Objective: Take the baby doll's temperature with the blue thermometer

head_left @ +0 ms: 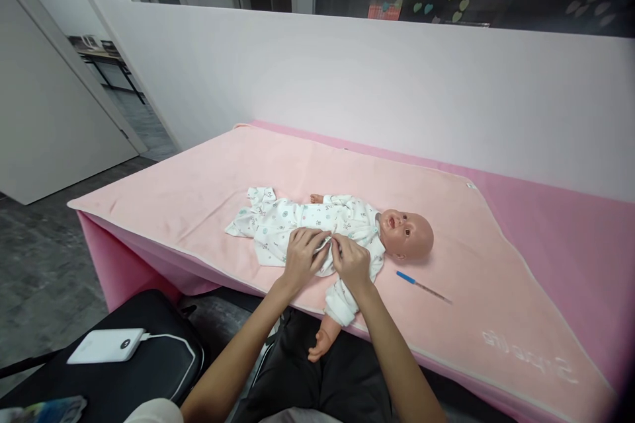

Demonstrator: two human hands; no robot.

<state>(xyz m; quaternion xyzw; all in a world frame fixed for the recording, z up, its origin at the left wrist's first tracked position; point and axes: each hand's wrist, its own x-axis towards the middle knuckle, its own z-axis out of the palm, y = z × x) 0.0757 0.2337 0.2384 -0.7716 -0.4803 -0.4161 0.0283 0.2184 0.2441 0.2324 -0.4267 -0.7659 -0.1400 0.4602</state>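
Two hands meet on doll's romper, mid-blanket. Left hand: fingers curled, pinching cloth at chest. Right hand: fingertips closed on same fold. Pale writing on blanket corner, unreadable. Thermometer lies near doll's head.

Bright even indoor light, soft faint shadows, wide-angle bending at edges, sharp centre, dark right corner

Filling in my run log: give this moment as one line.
left hand pinching white printed baby suit | right hand pinching same | bald baby doll lying on pink blanket
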